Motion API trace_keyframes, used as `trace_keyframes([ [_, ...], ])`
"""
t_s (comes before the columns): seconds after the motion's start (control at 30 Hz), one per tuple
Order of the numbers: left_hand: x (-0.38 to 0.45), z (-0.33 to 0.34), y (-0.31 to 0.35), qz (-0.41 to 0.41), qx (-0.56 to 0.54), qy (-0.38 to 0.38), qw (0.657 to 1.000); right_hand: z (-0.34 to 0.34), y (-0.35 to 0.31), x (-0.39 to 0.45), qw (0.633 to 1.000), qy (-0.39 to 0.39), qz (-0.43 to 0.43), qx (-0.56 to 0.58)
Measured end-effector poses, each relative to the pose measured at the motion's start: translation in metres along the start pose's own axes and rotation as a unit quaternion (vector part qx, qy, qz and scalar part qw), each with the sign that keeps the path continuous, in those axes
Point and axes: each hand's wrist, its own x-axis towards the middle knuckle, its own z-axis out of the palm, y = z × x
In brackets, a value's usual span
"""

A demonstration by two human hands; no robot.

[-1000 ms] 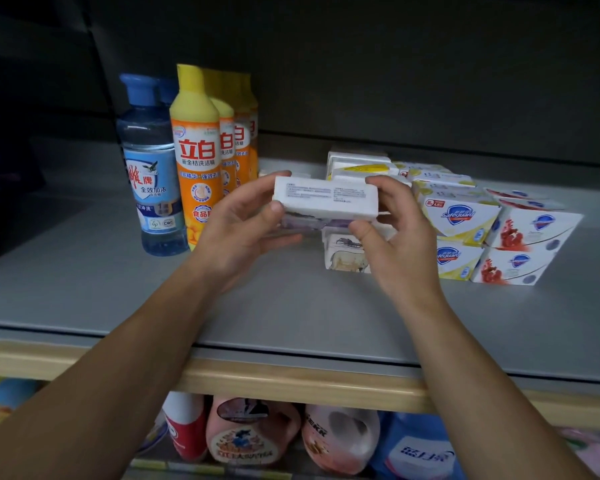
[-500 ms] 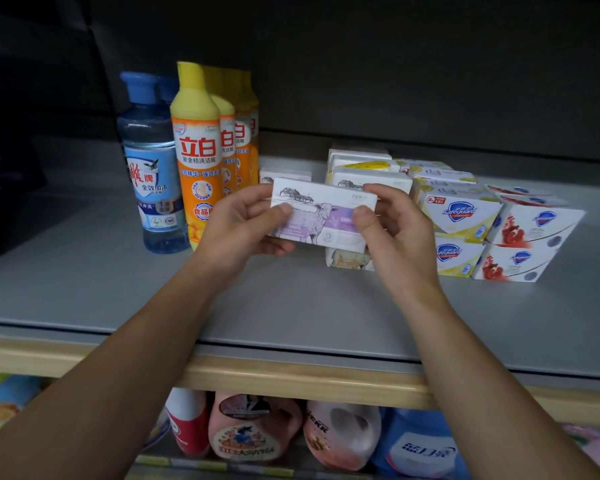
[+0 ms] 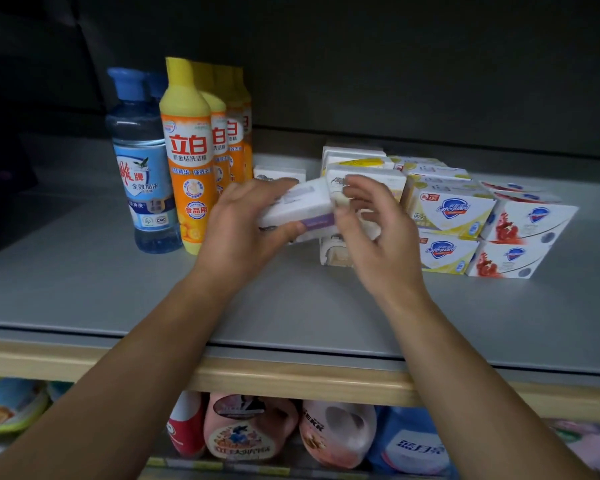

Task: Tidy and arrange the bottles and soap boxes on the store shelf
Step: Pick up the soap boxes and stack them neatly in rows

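Left hand (image 3: 238, 233) has the grip: fingers over the top, thumb underneath, clamped on the white-and-purple soap box (image 3: 297, 207), which sits tilted in the air above the shelf (image 3: 84, 282), not touching it. The right hand (image 3: 374, 233) is at the box's right end, fingers (image 3: 355, 194) loosely curled. Whether they pinch that end or only brush it, I cannot tell; the picture blurs there.

Just behind and under the grip, a low stack of pale soap boxes (image 3: 366, 178), one of them with the same animal print as the held one. One lone white box (image 3: 279, 173) lies flat behind the left hand's knuckles. To the right of the grip, the Safeguard boxes (image 3: 452, 211) are stacked two high, yellow-trimmed next to red-trimmed (image 3: 530, 221), though they sit angled and not square to the shelf edge.

To the left of the grip, the bottles look sorted: a file of orange dish-soap bottles (image 3: 187, 157) running back, a blue-capped bottle (image 3: 141, 161) just beside them, all upright.

So, my read: bottles done or close, soap boxes partway. This box needs a home, probably on the matching stack, and the Safeguard boxes and the stray white one look due for straightening.
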Motion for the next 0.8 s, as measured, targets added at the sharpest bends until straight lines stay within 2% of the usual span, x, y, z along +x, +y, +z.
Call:
trace_keyframes([
  [0.1, 0.002, -0.002, -0.004, -0.038, 0.027, 0.052, 0.998, -0.006, -0.002, 0.019, 0.990, 0.042, -0.012, -0.132],
  [0.23, 0.003, 0.003, -0.011, -0.078, 0.065, 0.033, 0.994, -0.006, 0.005, 0.052, 0.938, -0.046, -0.045, -0.342],
  [0.33, 0.003, 0.010, -0.019, -0.095, 0.107, 0.011, 0.990, 0.002, 0.015, 0.055, 0.903, -0.102, -0.042, -0.415],
  [0.5, 0.018, 0.029, -0.034, -0.096, 0.174, -0.106, 0.974, 0.008, 0.029, 0.045, 0.911, -0.063, -0.067, -0.403],
  [0.57, 0.028, 0.039, -0.042, -0.110, 0.169, -0.145, 0.969, 0.008, 0.030, 0.045, 0.918, -0.050, -0.069, -0.387],
  [0.63, 0.041, 0.048, -0.050, -0.104, 0.195, -0.169, 0.960, 0.008, 0.029, 0.045, 0.922, -0.048, -0.069, -0.378],
  [0.7, 0.054, 0.057, -0.057, -0.064, 0.265, -0.184, 0.944, 0.008, 0.029, 0.045, 0.926, -0.045, -0.066, -0.370],
  [0.8, 0.065, 0.071, -0.066, -0.043, 0.324, -0.185, 0.927, 0.009, 0.028, 0.045, 0.931, -0.036, -0.059, -0.360],
])
